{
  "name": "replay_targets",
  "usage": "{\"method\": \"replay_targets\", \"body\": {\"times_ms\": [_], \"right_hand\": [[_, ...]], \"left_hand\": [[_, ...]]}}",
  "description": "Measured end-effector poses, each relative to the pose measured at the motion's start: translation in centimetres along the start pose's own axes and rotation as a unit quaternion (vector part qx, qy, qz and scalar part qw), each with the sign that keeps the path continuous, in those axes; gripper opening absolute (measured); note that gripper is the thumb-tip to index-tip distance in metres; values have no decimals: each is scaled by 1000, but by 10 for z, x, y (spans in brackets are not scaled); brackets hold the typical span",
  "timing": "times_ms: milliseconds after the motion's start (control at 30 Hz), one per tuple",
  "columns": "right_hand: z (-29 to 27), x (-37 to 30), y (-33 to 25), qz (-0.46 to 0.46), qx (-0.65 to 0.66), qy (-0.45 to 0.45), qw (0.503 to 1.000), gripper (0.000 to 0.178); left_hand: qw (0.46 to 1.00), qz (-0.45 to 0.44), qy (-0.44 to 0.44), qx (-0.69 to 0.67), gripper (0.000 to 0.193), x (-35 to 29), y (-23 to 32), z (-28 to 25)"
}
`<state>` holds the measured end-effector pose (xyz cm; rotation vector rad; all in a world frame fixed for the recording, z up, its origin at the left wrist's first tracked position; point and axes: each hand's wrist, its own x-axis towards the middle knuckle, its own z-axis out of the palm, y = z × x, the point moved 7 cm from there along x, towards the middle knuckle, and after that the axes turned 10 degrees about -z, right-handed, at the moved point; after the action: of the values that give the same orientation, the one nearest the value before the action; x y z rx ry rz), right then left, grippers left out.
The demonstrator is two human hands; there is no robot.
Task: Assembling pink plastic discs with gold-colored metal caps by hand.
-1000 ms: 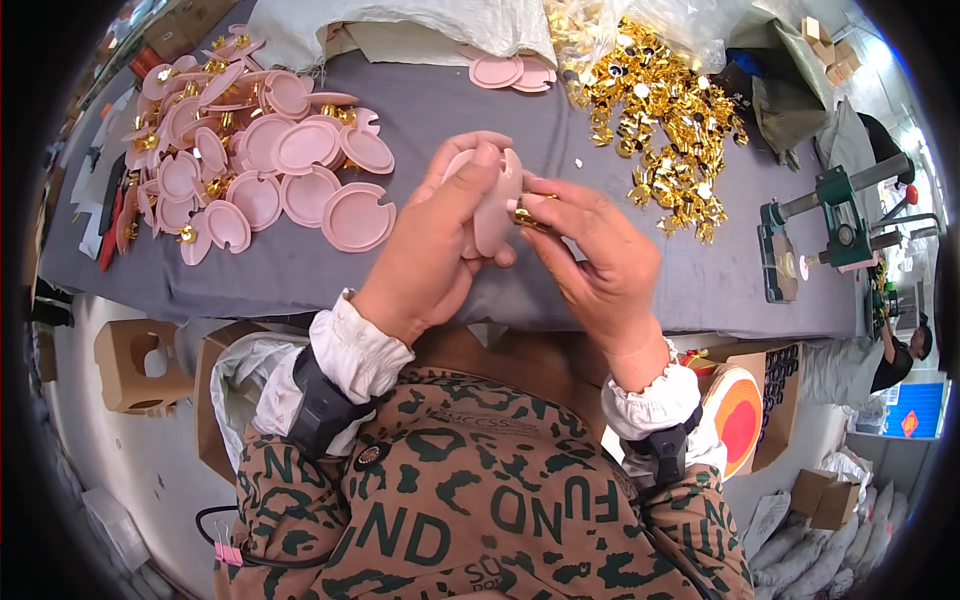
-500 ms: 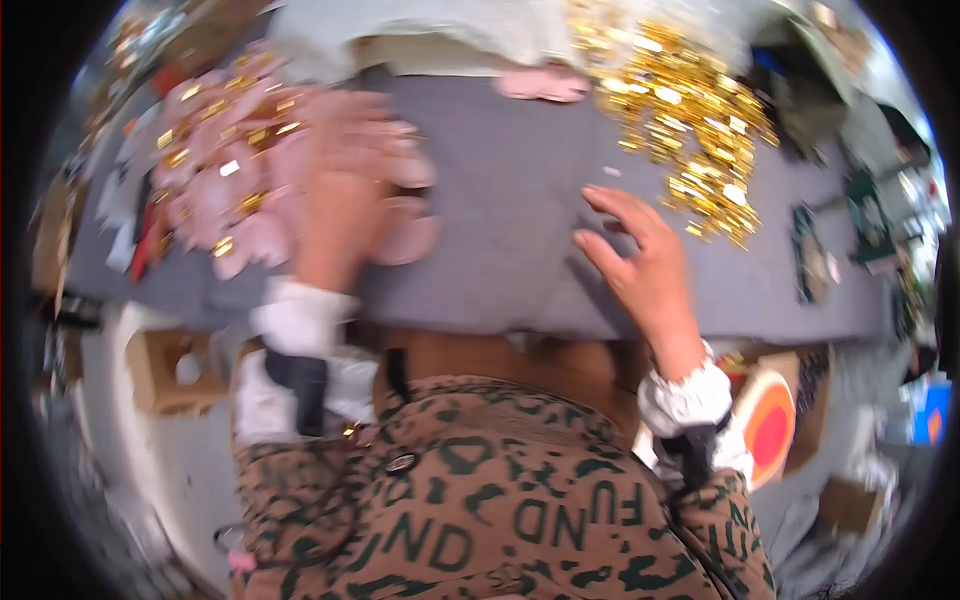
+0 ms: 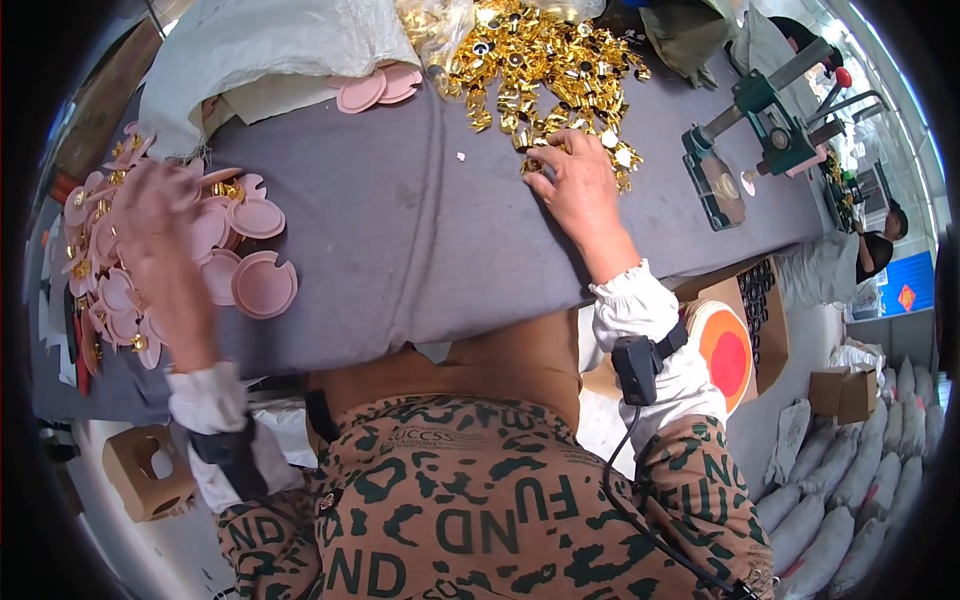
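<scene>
**Both hands out at the piles, fetching fresh parts**

I am between pieces. My right hand (image 3: 575, 185) lies palm down at the near edge of the heap of small shiny gold metal clips (image 3: 545, 70) toward the far right of the grey cloth-covered worktop (image 3: 420, 250), fingertips (image 3: 540, 160) curled into the loose clips there. I cannot tell whether that grip has closed on one yet; the fingers hide it. My left hand (image 3: 160, 245) is blurred with motion over the spread of flat round pink plastic discs with notched rims (image 3: 245, 255) at the left edge of the worktop, fingers loosely spread, with nothing I can make out in its grip.

As I judge it, this is the fetch step: one clip and one disc must be singled out. The clips lie tangled, so the right fingers need a fine pinch on just one; the discs overlap, so the left must slide or lift a single one free.

A second ago both hands were together at the near middle of the worktop, working a gold clip onto a pink disc. Half a second ago they had parted, the left already at the discs, the right hovering mid-worktop. Now the right has reached the gold heap, and the middle of the cloth holds no piece.

A green hand press (image 3: 765, 130) stands at the right end, untouched.
</scene>
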<state>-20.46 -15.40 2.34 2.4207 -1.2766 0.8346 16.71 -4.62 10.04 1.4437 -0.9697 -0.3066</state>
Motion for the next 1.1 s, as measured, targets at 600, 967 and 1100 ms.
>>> {"method": "replay_targets", "body": {"times_ms": [600,967,1100], "right_hand": [[-27,13,-106,-83,501,-73,859,17],[20,-22,-132,302,713,-84,627,29],[-13,-3,-103,126,517,-37,846,27]], "left_hand": [[717,-420,-438,-343,49,-124,-34,147],[949,17,-312,-52,28,-86,-10,94],[824,320,-199,424,36,10,-34,-3]]}}
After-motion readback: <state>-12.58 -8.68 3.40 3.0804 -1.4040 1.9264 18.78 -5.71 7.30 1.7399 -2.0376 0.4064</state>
